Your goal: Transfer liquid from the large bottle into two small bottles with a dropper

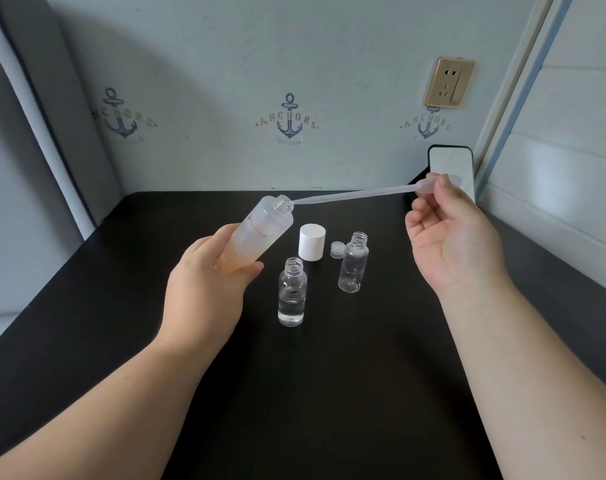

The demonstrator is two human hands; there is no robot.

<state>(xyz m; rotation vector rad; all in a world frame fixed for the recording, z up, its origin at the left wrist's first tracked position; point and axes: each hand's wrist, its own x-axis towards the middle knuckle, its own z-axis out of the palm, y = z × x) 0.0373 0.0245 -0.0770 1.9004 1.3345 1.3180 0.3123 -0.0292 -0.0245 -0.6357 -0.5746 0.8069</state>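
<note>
Two bare forearms are reaching in from the near edge over a matte black table (329, 393).

Nearest of the glassware, a small clear bottle (292, 292) is standing upright and uncapped, threaded neck showing, round-shouldered, holding clear liquid in roughly its lower third.

The left hand (208, 285) is gripping the large bottle (260, 233), fingers curled round its lower body from behind and thumb wrapping the front. This bottle is a frosted translucent cylinder with red lettering, lifted off the table and tilting up and to the right, open threaded mouth pointing toward the dropper; its lower part is showing peach-tinted.

Right of and slightly beyond the first, a second small bottle (353, 263) is standing upright, clear plastic, uncapped; no liquid is visible in it. Between and behind the two, a white cylindrical cap (312, 242) is resting on the table, with a small ribbed translucent cap (337, 250) just beside it, near the second bottle's shoulder.

The right hand (446, 237) is raised, palm facing the camera, thumb and forefinger pinching the bulb of the dropper (357, 195); other fingers are loosely curled. The dropper is a long, translucent, tapering plastic pipette lying nearly horizontal, its tip just at the large bottle's mouth.

Farthest back, a phone (450, 164) is leaning against the anchor-printed wall (225, 64), below a gold socket (449, 82).
</note>
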